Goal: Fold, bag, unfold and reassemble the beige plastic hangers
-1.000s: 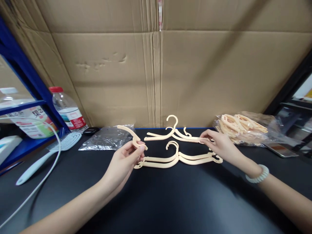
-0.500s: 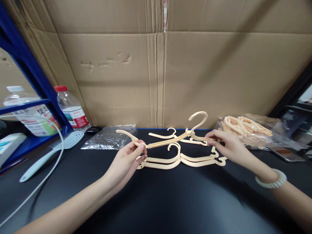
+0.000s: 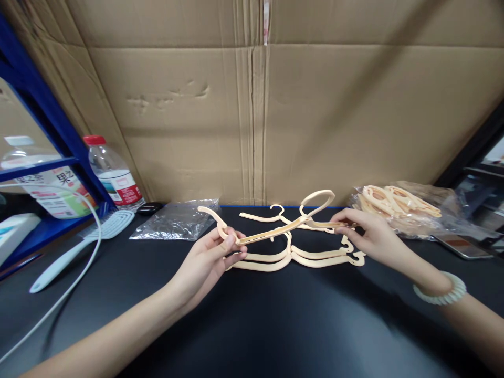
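A cream folding clothes hanger (image 3: 275, 232) is held up above the table between both hands, its hook pointing up and back. My left hand (image 3: 214, 257) pinches it at the left joint, where a short curved end piece sticks up. My right hand (image 3: 360, 229) grips the far right arm between thumb and fingers. Beneath it, two similar hangers (image 3: 271, 266) lie stacked on the black table, partly covered by my left fingers. Behind the held one lies another cream hanger (image 3: 260, 218), partly hidden.
At the right, a plastic bag of folded hangers (image 3: 394, 205) lies beside a phone (image 3: 462, 245). A clear empty bag (image 3: 171, 220), a black mouse (image 3: 149, 208), a hairbrush (image 3: 82, 252), a white cable (image 3: 74, 283) and a red-capped bottle (image 3: 114, 173) are at the left. Cardboard (image 3: 189, 131) stands behind.
The held hanger has tilted, its hook tipping back and lower. My left hand has shifted slightly right with the left end; my right hand stays nearly in place.
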`<state>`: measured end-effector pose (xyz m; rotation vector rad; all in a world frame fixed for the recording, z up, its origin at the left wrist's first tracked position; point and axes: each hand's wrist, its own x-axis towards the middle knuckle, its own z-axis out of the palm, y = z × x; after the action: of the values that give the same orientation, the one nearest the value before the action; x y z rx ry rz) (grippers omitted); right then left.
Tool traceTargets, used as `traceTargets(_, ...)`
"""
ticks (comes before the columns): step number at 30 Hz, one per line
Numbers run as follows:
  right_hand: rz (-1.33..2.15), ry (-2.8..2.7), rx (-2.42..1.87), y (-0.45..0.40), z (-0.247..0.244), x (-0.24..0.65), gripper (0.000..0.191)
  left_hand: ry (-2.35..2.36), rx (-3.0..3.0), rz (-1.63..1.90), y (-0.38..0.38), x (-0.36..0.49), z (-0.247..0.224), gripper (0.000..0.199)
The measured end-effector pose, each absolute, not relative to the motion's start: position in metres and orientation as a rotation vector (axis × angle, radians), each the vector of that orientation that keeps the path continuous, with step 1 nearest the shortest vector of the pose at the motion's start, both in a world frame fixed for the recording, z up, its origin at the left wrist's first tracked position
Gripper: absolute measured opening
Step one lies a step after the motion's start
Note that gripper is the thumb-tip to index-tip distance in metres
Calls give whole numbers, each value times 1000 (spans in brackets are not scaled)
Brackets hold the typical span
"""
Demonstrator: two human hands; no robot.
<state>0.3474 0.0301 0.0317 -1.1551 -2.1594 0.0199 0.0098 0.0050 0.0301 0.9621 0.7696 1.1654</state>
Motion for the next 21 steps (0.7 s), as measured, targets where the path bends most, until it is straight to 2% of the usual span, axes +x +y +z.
traceTargets(21,-77,-2121,-1105,26,35,343,13,822,912,1171,3,12,33,14)
